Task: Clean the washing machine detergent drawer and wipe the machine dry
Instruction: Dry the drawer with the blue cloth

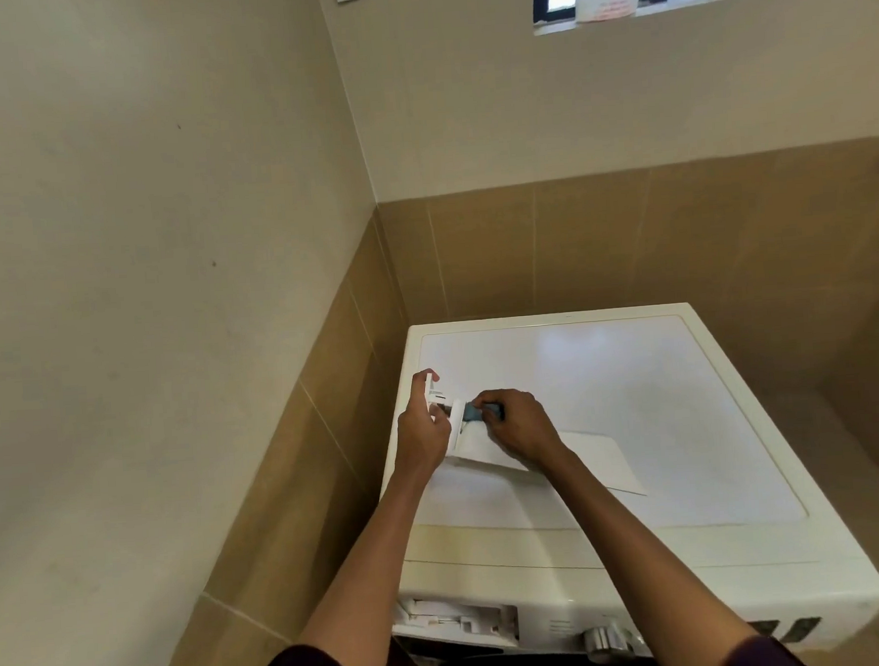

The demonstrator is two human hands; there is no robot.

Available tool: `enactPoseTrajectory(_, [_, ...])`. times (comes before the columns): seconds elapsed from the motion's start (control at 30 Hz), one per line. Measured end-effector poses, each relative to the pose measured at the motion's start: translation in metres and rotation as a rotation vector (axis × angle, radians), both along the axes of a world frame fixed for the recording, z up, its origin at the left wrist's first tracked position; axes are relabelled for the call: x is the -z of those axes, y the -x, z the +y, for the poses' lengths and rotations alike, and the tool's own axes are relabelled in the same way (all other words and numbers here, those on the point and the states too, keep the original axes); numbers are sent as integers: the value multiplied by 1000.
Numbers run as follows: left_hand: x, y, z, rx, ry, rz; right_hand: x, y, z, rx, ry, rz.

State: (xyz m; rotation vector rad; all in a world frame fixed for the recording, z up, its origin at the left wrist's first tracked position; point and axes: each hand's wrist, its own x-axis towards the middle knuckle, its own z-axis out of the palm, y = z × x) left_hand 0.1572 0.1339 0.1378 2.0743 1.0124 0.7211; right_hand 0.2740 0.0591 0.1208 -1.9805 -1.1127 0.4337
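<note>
Your left hand point(422, 431) holds the white drawer point(478, 446) over the washing machine point(638, 423); your right hand point(517, 423) pinches its blue part point(474, 412).

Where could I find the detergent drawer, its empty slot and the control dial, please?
detergent drawer point(486, 451): head view, on its flat white side.
empty slot point(455, 617): head view, the middle of the opening.
control dial point(603, 639): head view, its silver top.
</note>
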Motion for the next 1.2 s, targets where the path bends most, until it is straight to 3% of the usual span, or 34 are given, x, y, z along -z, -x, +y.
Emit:
enactPoseTrajectory(0.2, [3, 3, -4, -13, -41, -48, -1, -5, 10, 7, 266, -66])
enactPoseTrajectory(0.37, [19, 16, -22, -63, -74, -155, 11, -3, -16, -81, -12, -45])
enactPoseTrajectory(0.47, [16, 18, -18, 2, 69, -156, 20, -4, -22, -107, -87, -143])
enactPoseTrajectory(0.7, [7, 22, -12, 89, 286, -84, 35, 3, -23, -177, -118, -263])
enactPoseTrajectory(0.87, [11, 28, -10, 98, 385, 70, 45, 10, -28, -190, -76, -262])
enactPoseTrajectory(1.2, [42, 34, -4, 59, 494, -22, 57, 17, -30, -182, 53, -293])
